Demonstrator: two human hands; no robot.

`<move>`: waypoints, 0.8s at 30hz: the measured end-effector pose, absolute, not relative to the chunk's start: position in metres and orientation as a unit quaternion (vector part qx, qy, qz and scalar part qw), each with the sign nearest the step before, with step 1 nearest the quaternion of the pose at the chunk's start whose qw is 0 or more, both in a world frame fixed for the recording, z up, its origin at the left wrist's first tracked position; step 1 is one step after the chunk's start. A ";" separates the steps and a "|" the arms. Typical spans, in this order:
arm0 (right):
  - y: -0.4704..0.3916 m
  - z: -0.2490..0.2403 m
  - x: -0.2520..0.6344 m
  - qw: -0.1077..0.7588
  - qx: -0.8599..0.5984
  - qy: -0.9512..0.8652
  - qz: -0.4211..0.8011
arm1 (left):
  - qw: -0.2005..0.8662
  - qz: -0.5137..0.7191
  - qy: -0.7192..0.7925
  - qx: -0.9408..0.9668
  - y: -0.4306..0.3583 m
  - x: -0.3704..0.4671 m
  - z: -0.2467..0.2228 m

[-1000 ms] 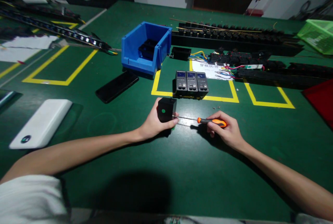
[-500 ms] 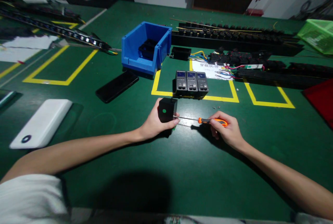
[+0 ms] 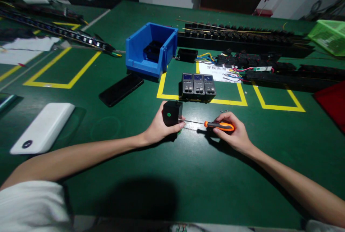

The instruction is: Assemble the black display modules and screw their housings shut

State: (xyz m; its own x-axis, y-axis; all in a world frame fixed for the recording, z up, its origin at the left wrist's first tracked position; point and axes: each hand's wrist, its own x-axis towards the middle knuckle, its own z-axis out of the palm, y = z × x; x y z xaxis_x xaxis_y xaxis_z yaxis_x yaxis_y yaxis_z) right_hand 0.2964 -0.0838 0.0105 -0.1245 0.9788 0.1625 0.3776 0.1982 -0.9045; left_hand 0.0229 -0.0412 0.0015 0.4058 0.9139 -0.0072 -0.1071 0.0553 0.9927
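My left hand [image 3: 159,123] is closed around a black box-shaped module [image 3: 171,114] with a round green sticker, holding it just over the green table. In my right hand [image 3: 233,129] is a screwdriver [image 3: 219,126] with an orange and black handle, gripped between thumb and fingers. Its thin shaft lies nearly level, the tip meeting the module's right side; whether it sits in a screw I cannot tell. Just beyond the right hand lie a few small screws [image 3: 224,111]. Behind the module stand three grey modules [image 3: 198,84] side by side, with ports on their fronts.
A blue bin [image 3: 145,67] holding black parts stands behind the hands. Nearer lie a black phone [image 3: 121,90] and a white power bank [image 3: 44,126]. Long black strips with wires [image 3: 248,61] cross the back right. A green basket [image 3: 330,36] and a red object [image 3: 332,102] sit at the right.
The fingers of my right hand have shifted on the screwdriver handle, and more of the handle shows. The module has moved very slightly left.
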 end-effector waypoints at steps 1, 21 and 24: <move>-0.084 0.010 0.297 0.408 -0.519 -0.659 0.361 | 0.628 0.407 0.363 0.555 -0.041 0.023 0.001; -0.088 0.011 0.294 0.405 -0.549 -0.571 0.457 | 0.628 0.403 0.362 0.558 -0.042 0.023 0.002; -0.088 0.012 0.293 0.396 -0.559 -0.570 0.454 | 0.627 0.400 0.360 0.563 -0.042 0.023 0.002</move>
